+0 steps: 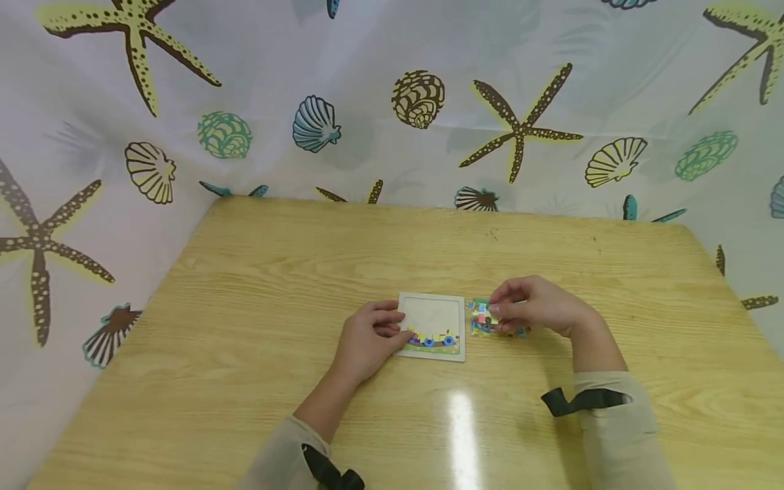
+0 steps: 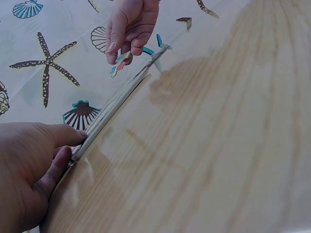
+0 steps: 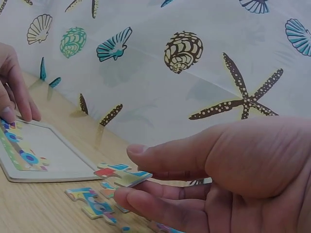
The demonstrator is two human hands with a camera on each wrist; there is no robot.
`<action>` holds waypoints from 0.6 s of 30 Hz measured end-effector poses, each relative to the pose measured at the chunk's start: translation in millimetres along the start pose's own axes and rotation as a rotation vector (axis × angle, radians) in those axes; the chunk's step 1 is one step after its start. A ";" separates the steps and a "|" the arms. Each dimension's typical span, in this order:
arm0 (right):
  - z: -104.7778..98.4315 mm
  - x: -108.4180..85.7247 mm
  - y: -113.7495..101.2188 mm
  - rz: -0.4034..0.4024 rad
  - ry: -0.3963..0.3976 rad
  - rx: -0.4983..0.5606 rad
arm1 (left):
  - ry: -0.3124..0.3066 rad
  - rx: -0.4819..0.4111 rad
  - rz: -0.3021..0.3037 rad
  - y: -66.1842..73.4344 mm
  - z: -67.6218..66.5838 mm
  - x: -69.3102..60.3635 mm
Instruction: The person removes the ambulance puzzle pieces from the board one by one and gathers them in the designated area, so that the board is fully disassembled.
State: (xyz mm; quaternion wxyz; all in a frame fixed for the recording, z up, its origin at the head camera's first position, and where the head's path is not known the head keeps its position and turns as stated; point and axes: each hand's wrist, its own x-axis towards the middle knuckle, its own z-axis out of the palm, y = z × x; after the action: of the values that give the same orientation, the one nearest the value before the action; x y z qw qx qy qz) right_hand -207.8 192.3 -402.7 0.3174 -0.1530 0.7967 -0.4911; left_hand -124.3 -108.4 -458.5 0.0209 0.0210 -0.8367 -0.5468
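Note:
A square jigsaw tray [image 1: 431, 312] with a pale raised border lies on the table; a row of fitted puzzle pieces [image 1: 436, 342] with blue wheels fills its lower part. My left hand [image 1: 367, 341] grips the tray's left edge, thumb on top near the fitted pieces and a finger against the side. Just right of the tray, my right hand [image 1: 542, 306] pinches a jigsaw piece [image 3: 130, 177] coloured red, blue and pale yellow, held above the table. Under it lie several loose jigsaw pieces [image 3: 92, 200], partly hidden by the right hand in the head view.
The wood-grain table [image 1: 275, 272] extends around the tray on all sides. Behind it hangs a white cloth [image 1: 367, 61] printed with starfish and shells. Dark straps [image 1: 584, 400] cross both sleeves.

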 end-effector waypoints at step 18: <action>-21.5 -12.4 11.2 0.016 -0.021 0.005 | 0.007 0.012 -0.013 1.6 0.9 1.8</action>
State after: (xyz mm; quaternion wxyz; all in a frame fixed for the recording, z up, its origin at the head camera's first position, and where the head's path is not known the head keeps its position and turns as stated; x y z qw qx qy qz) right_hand -211.9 219.2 -401.3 0.3303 -0.1508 0.7931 -0.4890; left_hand -126.1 -107.0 -457.4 0.0201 0.0284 -0.8396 -0.5420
